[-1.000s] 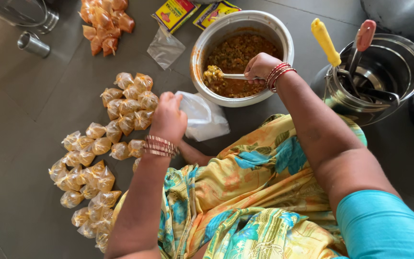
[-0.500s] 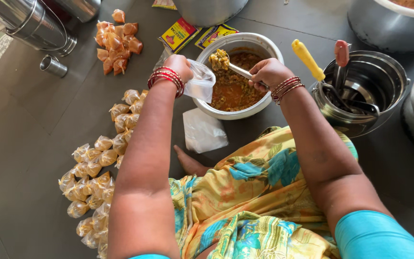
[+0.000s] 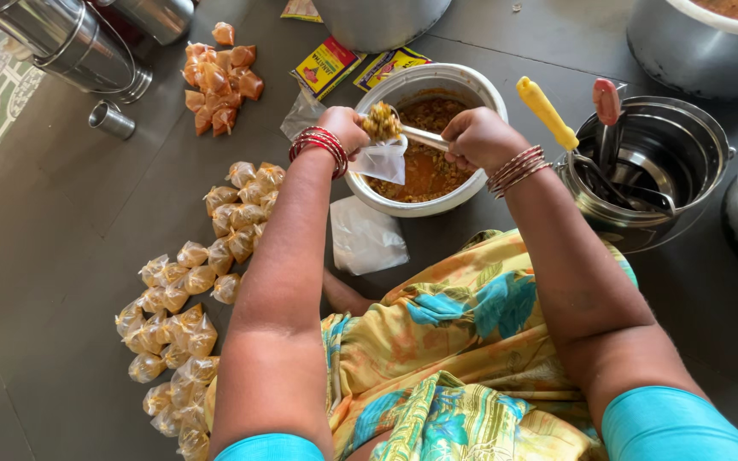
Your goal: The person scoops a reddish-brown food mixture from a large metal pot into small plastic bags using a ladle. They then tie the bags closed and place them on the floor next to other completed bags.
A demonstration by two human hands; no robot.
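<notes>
Yellowish tied food pouches lie on the grey floor, well left of the left hand. Its grip is closed on a small clear plastic bag, held open over the steel bowl of brown curry. Just right of it, the right hand has its grip closed around a spoon, heaped with food, above the bag's mouth. Further right stands a steel pot holding utensils.

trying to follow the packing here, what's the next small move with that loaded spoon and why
Probably tip the spoon into the small clear bag. The right hand holds it heaped with food just above the bag's mouth, which the left hand holds open over the steel bowl, so spills would likely land there.
</notes>
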